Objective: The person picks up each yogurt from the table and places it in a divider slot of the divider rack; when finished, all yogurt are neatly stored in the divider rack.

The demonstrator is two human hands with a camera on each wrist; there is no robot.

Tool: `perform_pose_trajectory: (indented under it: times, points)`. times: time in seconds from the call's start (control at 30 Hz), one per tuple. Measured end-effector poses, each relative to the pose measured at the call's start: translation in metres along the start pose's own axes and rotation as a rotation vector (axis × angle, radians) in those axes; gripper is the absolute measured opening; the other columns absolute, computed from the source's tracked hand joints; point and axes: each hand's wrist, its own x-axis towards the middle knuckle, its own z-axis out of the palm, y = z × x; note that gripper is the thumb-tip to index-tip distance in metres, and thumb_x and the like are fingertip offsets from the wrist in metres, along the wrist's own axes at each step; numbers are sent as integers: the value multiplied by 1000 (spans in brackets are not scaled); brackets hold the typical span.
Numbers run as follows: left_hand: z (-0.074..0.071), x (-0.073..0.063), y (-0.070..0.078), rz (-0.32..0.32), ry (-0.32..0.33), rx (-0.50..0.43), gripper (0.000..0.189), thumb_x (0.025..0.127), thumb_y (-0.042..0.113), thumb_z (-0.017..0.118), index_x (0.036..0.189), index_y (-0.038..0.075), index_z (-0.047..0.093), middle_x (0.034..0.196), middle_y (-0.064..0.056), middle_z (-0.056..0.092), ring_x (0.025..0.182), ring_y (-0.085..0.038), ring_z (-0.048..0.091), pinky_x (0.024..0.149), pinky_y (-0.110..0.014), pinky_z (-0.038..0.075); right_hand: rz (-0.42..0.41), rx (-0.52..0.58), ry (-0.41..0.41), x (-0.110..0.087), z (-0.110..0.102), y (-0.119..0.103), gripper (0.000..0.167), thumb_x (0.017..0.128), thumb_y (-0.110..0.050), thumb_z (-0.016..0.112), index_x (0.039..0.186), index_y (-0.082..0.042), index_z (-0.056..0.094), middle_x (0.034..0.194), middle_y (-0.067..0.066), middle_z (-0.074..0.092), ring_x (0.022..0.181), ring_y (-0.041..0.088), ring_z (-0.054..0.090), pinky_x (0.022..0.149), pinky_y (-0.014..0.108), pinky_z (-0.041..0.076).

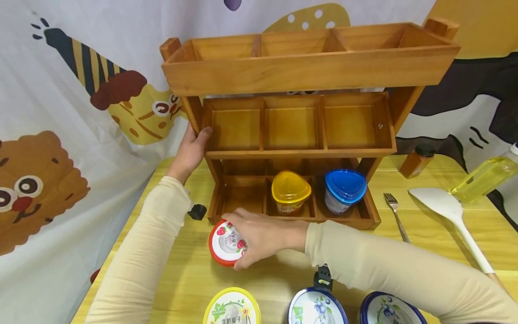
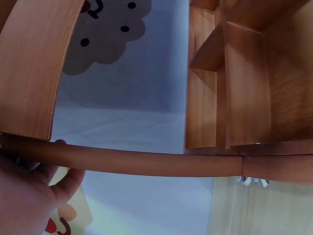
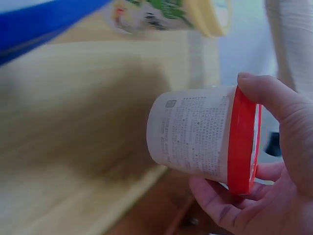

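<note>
The red-lidded cup [image 1: 218,256] is held, lid up, in front of the front left corner of the bottom tray [image 1: 356,223]; it seems to be lifted off the table [image 1: 182,279]. Its lid rim is clamped between the thumb and fingers of the right hand [image 1: 261,234], probably so that the lower part is left free. By the left hand [image 1: 189,150] the left upright [image 1: 192,111] of the wooden rack [image 1: 307,74] is gripped, beside the left end of the middle tray, presumably for steadying it. In the bottom tray, the yellow-lidded cup [image 1: 290,189] is placed in the middle compartment and the blue-lidded cup [image 1: 346,186] in the right one, perhaps one per compartment for order. Nearer the viewer, a yellow-rimmed tub [image 1: 232,310] and two blue-rimmed tubs [image 1: 317,310] are set in a row, likely for easy reach. Towards the table's right edge, a fork [image 1: 394,209] and a white spatula [image 1: 441,207] are laid aside.
</note>
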Motion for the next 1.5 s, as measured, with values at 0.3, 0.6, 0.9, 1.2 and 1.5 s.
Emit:
perform_pose_trajectory:
  times: [0.3,0.6,0.9,1.2,1.5]
  points:
    - [1,1,-1,23,23,20,51,104,31,41,149,11,27,143,-14,42,130,-22,40,115,-39,27,20,12,130,-4,-33,-2,107,69,-50,85,152,-9,30,136,4,47,97,10,54,79,19,49]
    - [2,2,-2,24,26,10,50,104,30,41,149,12,27,142,-13,44,129,-22,43,114,-38,28,40,55,206,6,-49,7,108,68,-46,87,152,-8,30,138,7,46,101,11,54,86,24,50]
    - [2,2,0,25,29,4,52,104,27,42,150,10,26,144,-15,43,131,-22,41,116,-38,26,156,53,227,26,-60,22,107,71,-45,86,153,-9,28,133,8,49,100,15,56,84,29,51]
    - [2,2,-1,15,19,-4,52,104,28,42,151,14,24,146,-13,42,132,-21,41,116,-38,27,251,40,205,45,-62,37,109,74,-47,83,155,-6,24,144,13,44,114,22,55,97,37,48]
    - [1,4,-5,23,20,6,52,104,29,41,151,14,24,147,-13,41,132,-21,40,116,-38,26,306,25,168,64,-59,47,112,76,-47,80,156,-1,18,158,16,31,144,29,30,116,39,32]
